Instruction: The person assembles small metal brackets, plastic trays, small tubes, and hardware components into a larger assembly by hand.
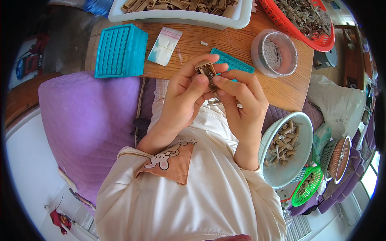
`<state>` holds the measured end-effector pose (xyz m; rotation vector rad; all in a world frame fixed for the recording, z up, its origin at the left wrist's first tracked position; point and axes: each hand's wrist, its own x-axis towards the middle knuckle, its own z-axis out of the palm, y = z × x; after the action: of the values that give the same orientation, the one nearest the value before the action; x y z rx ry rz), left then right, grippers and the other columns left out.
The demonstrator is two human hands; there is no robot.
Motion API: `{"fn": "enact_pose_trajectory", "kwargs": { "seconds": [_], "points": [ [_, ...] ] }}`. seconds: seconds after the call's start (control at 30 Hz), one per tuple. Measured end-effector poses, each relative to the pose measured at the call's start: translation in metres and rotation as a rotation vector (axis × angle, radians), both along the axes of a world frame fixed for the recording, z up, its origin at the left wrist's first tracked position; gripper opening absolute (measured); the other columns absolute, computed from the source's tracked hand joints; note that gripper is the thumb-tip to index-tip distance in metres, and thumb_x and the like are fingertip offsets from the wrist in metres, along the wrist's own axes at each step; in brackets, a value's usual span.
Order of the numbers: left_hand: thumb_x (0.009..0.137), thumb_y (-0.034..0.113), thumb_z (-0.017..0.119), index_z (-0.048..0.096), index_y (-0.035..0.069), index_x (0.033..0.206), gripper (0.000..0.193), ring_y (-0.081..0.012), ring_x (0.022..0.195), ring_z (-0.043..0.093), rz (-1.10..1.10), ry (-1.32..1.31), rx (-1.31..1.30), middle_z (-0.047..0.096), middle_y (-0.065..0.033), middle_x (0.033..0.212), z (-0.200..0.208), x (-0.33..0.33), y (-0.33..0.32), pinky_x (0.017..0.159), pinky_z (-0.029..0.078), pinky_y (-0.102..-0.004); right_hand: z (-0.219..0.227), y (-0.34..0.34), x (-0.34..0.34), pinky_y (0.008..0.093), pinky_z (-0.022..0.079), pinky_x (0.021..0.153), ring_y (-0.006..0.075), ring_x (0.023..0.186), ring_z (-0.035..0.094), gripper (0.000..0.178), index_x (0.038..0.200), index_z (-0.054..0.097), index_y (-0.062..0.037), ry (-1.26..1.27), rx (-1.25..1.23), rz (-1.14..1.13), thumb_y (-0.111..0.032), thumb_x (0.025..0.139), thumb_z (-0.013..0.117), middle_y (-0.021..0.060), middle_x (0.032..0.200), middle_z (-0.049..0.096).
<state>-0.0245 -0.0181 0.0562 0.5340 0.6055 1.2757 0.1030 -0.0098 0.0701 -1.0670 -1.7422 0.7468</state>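
Both hands meet over the near edge of the wooden table (281,86). My left hand (183,98) pinches a small tan plastic part (206,69) between thumb and fingers. My right hand (241,106) touches the same part from the right, its fingers curled around the lower end. Thin metal pieces (215,102) show under the hands. Just behind the fingers lies a teal tray (237,63) with rows of round holes, partly hidden by them.
A stack of teal trays (120,50) and a small clear bag (164,46) lie at left. A white tray (177,16) of tan parts, a red basket (297,24), a tape-like ring (274,53). White bowl (297,160) and green basket (307,186) at right. Purple cushion (88,120).
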Motion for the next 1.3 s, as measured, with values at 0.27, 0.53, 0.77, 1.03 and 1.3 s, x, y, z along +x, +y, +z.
{"fn": "enact_pose_trajectory", "kwargs": {
  "seconds": [0.27,0.53,0.77,1.03,1.3],
  "points": [
    [0.083,0.017,0.051,0.041,0.002,0.11,0.032,-0.0154,0.096,0.052,0.159,0.396,0.267,0.051,-0.0132,0.108,0.003,0.005,-0.002,0.074,0.044,-0.0235,-0.007,-0.006,-0.001,0.0206,0.043,0.049,0.0107,0.063,0.054,0.028,0.094,0.054,-0.0008,0.202,-0.203,-0.162,0.01,0.068,0.057,0.0093,0.092,0.053],
    [0.082,0.014,0.053,0.041,0.002,0.11,0.032,-0.0165,0.09,0.056,0.244,0.335,0.21,0.052,-0.0134,0.106,0.003,0.009,-0.003,0.062,0.047,-0.021,-0.006,-0.01,0.001,0.0182,0.039,0.047,0.0069,0.056,0.048,0.027,0.093,0.054,0.0006,0.39,-0.372,-0.161,0.01,0.068,0.058,0.0076,0.091,0.052],
    [0.081,0.014,0.053,0.04,0.002,0.112,0.036,-0.021,0.09,0.057,0.236,0.247,0.256,0.053,-0.0143,0.105,0.002,0.009,-0.004,0.057,0.049,-0.0214,0.003,-0.01,0.001,0.0184,0.039,0.047,0.0066,0.054,0.046,0.025,0.09,0.054,-0.0001,0.339,-0.336,-0.183,0.01,0.068,0.058,0.0057,0.086,0.054],
    [0.084,0.019,0.049,0.038,0.003,0.113,0.036,-0.0244,0.095,0.054,0.08,-0.23,-0.024,0.052,-0.0134,0.106,0.001,0.001,0.001,0.072,0.052,-0.0321,0.003,-0.008,-0.002,0.0207,0.04,0.046,0.0096,0.052,0.047,0.029,0.092,0.051,-0.0019,0.295,-0.392,-0.115,0.01,0.066,0.058,0.0063,0.087,0.056],
    [0.084,0.018,0.049,0.039,0.004,0.115,0.035,-0.0236,0.099,0.052,0.065,-0.27,-0.197,0.051,-0.0114,0.108,-0.003,0.004,0.0,0.086,0.044,-0.0347,-0.01,0.009,0.004,0.0272,0.048,0.065,0.0199,0.08,0.059,0.036,0.1,0.049,-0.0009,0.25,-0.254,-0.033,0.009,0.065,0.054,0.0107,0.092,0.056]
  ]
}}
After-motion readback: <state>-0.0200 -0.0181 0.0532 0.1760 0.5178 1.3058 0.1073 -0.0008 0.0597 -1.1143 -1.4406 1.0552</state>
